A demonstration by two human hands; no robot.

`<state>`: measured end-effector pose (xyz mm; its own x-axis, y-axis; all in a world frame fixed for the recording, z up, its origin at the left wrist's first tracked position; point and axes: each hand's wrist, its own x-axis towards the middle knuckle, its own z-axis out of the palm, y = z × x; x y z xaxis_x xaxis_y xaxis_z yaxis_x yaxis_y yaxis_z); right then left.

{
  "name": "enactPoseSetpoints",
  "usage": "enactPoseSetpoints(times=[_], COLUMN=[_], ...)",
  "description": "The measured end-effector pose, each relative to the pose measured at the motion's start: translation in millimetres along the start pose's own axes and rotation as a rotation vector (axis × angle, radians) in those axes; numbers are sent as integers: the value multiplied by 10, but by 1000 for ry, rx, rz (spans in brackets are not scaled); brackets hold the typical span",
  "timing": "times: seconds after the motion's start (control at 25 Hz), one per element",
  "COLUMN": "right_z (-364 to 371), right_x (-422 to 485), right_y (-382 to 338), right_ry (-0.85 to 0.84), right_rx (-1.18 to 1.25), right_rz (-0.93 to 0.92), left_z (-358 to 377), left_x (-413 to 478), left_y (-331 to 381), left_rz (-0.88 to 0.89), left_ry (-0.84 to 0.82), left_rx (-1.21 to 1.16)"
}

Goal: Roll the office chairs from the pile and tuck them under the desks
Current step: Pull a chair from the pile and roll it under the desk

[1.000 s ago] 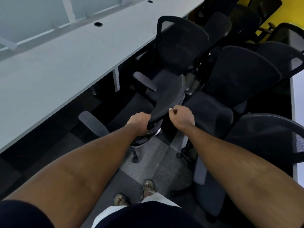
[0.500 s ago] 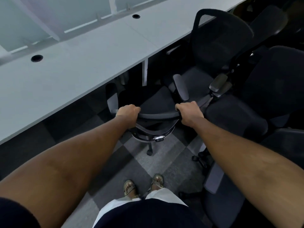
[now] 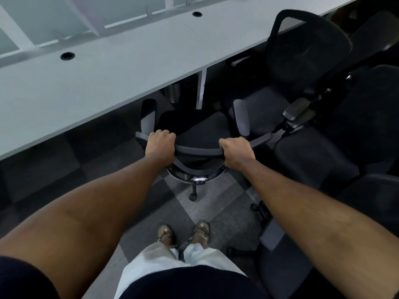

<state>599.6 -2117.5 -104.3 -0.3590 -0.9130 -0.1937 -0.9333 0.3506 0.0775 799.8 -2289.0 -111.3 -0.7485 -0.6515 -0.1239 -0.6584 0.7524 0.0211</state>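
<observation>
The black chair (image 3: 194, 128) stands upright, its backrest top under the fingers (image 3: 162, 135), its seat beyond them, facing the pale desk (image 3: 103, 74); other chairs (image 3: 313, 167) stand to their right.

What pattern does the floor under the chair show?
Checkered light and dark grey carpet tiles, best seen in the head view.

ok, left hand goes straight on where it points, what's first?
The left hand grips the black office chair's backrest; past that, probably the chair's black seat, then the pale grey desk. Depth unclear.
</observation>
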Motion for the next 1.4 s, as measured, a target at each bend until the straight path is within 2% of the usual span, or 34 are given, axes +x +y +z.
enactPoseSetpoints(times=[0.2, 0.64, 1.0, 1.4], right_z=[72, 379, 651, 873], right_x=[-348, -1519, -2229, -2851], right_y=[-337, -1102, -776, -571], right_ry=[48, 112, 235, 271], right_rx=[2, 32, 35, -3], right_rz=[-20, 25, -82, -214], left_z=[117, 274, 375, 538], left_x=[-552, -1817, -2744, -3481], left_y=[-114, -188, 529, 1129], left_rz=[-56, -43, -151, -271], left_ry=[46, -18, -44, -28], left_rx=[-19, -16, 5, -12])
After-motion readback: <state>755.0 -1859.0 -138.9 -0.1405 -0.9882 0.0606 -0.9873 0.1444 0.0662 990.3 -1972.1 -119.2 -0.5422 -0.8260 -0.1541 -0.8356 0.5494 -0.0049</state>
